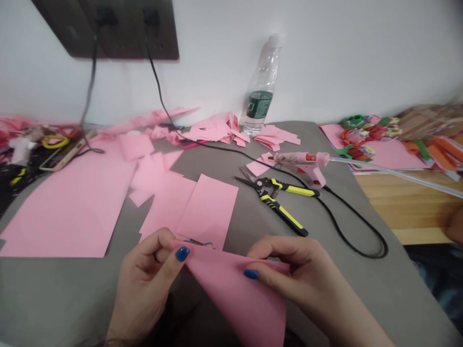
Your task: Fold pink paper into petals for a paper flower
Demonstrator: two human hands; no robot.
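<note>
A folded piece of pink paper (249, 299) is held up near the front edge of the view, narrowing to a point at its left end. My left hand (152, 279) pinches that pointed end between thumb and fingers. Along the upper right edge, my right hand (296, 274) grips the paper, thumb in front and fingers behind. Beyond the hands a flat pink rectangle (211, 207) lies on other pink sheets on the grey table (343, 289). Yellow-and-black pliers (278, 197) lie half open to the right of it, just in front of a pink glue gun (311, 166).
A plastic bottle (259, 91) leans by the wall behind pink scraps (217, 129). A large pink sheet (72, 207) and a phone (68, 152) lie left. Black cords hang from the sockets (133, 26). Paper flowers (361, 135) are at the right.
</note>
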